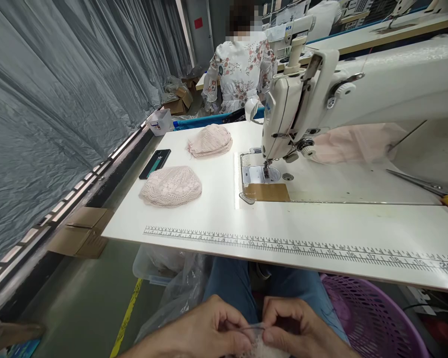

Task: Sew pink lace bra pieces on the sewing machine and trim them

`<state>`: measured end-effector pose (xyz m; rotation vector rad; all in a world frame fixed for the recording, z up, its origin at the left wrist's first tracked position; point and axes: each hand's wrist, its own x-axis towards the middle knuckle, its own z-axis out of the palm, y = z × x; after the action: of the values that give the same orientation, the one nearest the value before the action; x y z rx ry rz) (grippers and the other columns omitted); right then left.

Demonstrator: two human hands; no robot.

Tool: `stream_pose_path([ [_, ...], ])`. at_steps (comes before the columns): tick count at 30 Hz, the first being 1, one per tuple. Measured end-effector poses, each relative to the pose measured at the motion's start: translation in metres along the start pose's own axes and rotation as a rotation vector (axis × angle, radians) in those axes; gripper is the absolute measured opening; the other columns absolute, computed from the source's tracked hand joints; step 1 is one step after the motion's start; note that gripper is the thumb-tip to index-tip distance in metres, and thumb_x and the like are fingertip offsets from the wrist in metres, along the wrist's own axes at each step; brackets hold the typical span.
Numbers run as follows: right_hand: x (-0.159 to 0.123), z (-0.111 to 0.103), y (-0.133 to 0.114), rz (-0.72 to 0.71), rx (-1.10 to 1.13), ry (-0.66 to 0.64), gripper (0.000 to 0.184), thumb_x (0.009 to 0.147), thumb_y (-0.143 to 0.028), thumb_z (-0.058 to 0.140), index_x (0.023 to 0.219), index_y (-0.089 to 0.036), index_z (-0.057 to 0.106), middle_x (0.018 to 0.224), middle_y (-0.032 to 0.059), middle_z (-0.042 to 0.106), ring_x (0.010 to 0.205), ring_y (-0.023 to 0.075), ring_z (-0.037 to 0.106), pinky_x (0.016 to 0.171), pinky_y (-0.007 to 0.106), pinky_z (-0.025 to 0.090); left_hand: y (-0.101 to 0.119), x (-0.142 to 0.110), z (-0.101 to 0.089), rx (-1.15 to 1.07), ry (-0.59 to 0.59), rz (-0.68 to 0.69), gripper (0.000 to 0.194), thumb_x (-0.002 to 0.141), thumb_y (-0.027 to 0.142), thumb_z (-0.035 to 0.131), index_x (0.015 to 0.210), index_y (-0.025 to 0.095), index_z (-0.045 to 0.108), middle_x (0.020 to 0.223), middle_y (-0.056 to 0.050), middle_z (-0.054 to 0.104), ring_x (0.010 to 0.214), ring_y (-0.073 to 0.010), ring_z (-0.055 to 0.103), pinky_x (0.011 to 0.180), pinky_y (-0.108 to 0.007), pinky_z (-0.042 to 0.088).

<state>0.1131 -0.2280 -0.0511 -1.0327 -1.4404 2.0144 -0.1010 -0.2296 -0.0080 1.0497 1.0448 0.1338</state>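
Observation:
Over my lap, below the table edge, my left hand [224, 328] and my right hand [289, 325] pinch the top edge of a pale lace fabric piece [259, 343]. Thumbs and forefingers are closed on it a short way apart, and the lower part of the piece runs out of view. On the white sewing table [216, 219] lie a stack of pale pink lace pieces [171, 186] and a second stack of pink pieces [211, 140]. The sewing machine [283, 114] stands to the right, its needle area [267, 171] holding no fabric.
A black phone [157, 161] lies partly behind the nearer stack. Scissors [421, 183] and pink cloth [358, 141] rest at the right. A purple basket [381, 313] and a clear plastic bin [153, 266] flank my legs. Ahead sits a person in a floral top [241, 69].

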Motion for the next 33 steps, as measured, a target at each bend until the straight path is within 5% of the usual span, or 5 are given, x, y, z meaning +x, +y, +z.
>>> stream_pose_path([
  [3, 0.000, -0.001, -0.003, 0.017, 0.026, 0.024, 0.051, 0.073, -0.064, 0.067, 0.060, -0.017, 0.051, 0.062, -0.0039, 0.041, 0.060, 0.0110, 0.035, 0.054, 0.025, 0.024, 0.001, 0.001, -0.001, 0.060, 0.038, 0.002, 0.029, 0.067, 0.037, 0.073, 0.078, 0.010, 0.073, 0.057, 0.003, 0.052, 0.051, -0.0057, 0.037, 0.049, -0.016, 0.029],
  [12, -0.006, -0.005, 0.001, 0.023, 0.092, 0.035, 0.048, 0.080, -0.061, 0.062, 0.064, -0.019, 0.046, 0.063, -0.0056, 0.037, 0.060, 0.0108, 0.031, 0.055, 0.025, 0.024, 0.005, -0.003, -0.006, 0.126, 0.066, 0.047, 0.035, 0.078, 0.042, 0.064, 0.084, 0.009, 0.076, 0.071, -0.006, 0.069, 0.063, -0.0125, 0.057, 0.062, -0.020, 0.044],
  [17, -0.008, -0.004, 0.003, 0.028, 0.093, 0.082, 0.044, 0.084, -0.060, 0.058, 0.068, -0.020, 0.045, 0.065, -0.0057, 0.036, 0.061, 0.0114, 0.030, 0.056, 0.025, 0.025, 0.001, -0.001, -0.006, 0.096, 0.067, 0.042, 0.025, 0.068, 0.032, 0.075, 0.083, 0.012, 0.077, 0.067, -0.003, 0.069, 0.060, -0.0107, 0.057, 0.057, -0.016, 0.041],
  [22, -0.010, -0.008, 0.007, 0.030, 0.092, 0.098, 0.044, 0.084, -0.059, 0.059, 0.067, -0.021, 0.045, 0.066, -0.0053, 0.037, 0.063, 0.0120, 0.031, 0.057, 0.024, 0.028, -0.001, -0.002, -0.008, 0.079, 0.046, 0.027, 0.018, 0.071, 0.024, 0.069, 0.084, 0.015, 0.078, 0.069, -0.002, 0.071, 0.064, -0.0115, 0.061, 0.060, -0.016, 0.045],
  [33, -0.012, -0.011, 0.000, 0.069, 0.100, 0.069, 0.049, 0.074, -0.067, 0.065, 0.067, -0.020, 0.052, 0.068, -0.0036, 0.044, 0.063, 0.0124, 0.040, 0.059, 0.024, 0.034, -0.008, 0.001, -0.015, -0.008, -0.022, -0.040, 0.055, 0.058, 0.059, 0.080, 0.090, 0.014, 0.077, 0.077, -0.007, 0.073, 0.074, -0.0195, 0.069, 0.074, -0.027, 0.053],
])
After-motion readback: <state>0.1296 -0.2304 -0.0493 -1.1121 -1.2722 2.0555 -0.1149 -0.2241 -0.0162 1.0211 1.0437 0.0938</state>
